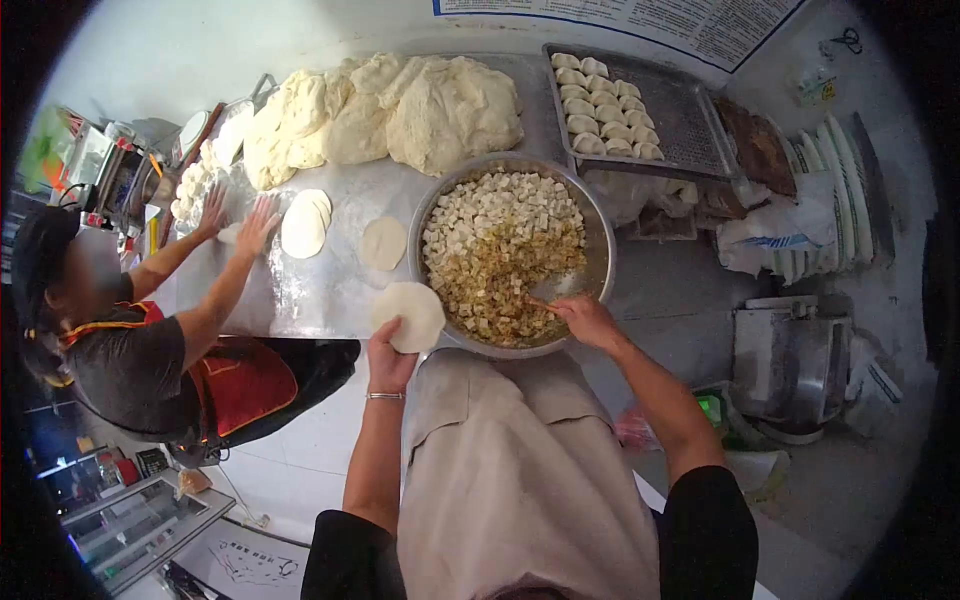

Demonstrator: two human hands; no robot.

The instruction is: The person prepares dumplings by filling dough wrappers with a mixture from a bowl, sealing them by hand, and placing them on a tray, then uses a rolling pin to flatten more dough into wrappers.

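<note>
My left hand (390, 360) holds a round, flat dough wrapper (410, 312) by its lower edge, beside the left rim of a large metal bowl (602, 240). Diced white cubes and a browner chopped mix make up the filling (500, 250) inside. Over the bowl's lower right, my right hand (588, 320) is closed around a thin wooden stick (542, 304); its far end is down at the filling, and its tip is not clear. One more wrapper (384, 244) lies on the metal table left of the bowl, with a small overlapping stack of wrappers (304, 224) further left.
Large dough masses (400, 110) line the table's back. A perforated tray (690, 125) with rows of folded dumplings (600, 108) stands back right. At left, a co-worker (140, 340) presses both hands on the table near small dough pieces (195, 185). A metal machine (790, 360) sits right.
</note>
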